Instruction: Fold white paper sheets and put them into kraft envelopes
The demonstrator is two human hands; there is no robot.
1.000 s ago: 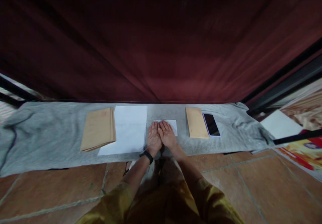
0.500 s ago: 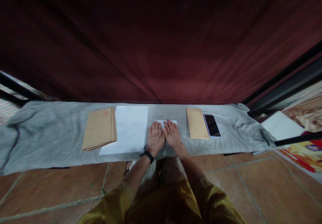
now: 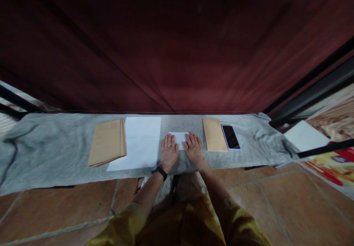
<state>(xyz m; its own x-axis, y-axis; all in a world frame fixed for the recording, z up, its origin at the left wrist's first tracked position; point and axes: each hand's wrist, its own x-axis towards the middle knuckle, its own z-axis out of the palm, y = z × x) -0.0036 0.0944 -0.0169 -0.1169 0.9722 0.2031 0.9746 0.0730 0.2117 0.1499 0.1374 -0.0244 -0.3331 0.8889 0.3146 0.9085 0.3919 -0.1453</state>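
Note:
A small folded white paper [image 3: 180,140] lies flat on the grey cloth, straight in front of me. My left hand [image 3: 169,153] rests flat over its left end, fingers stretched forward, a dark band round the wrist. On the right end lies my right hand [image 3: 194,149], palm down with fingers slightly spread. Left of my hands is white paper [image 3: 142,139], its left side partly covered by a stack of brown envelopes [image 3: 107,141]. A single brown envelope [image 3: 215,135] lies right of my right hand, with a phone [image 3: 231,137] beside it, its screen dark.
Grey cloth [image 3: 63,146] covers the long, narrow surface. Behind it hangs a dark red curtain [image 3: 177,62]. Black bars [image 3: 312,87] stand at the right, near a white sheet [image 3: 306,138] and a colourful printed package [image 3: 336,167]. Below is a brown tiled floor [image 3: 69,205].
My hands have slid apart, the right one moving rightward, so the middle of the folded paper now shows between them. The view has shifted slightly.

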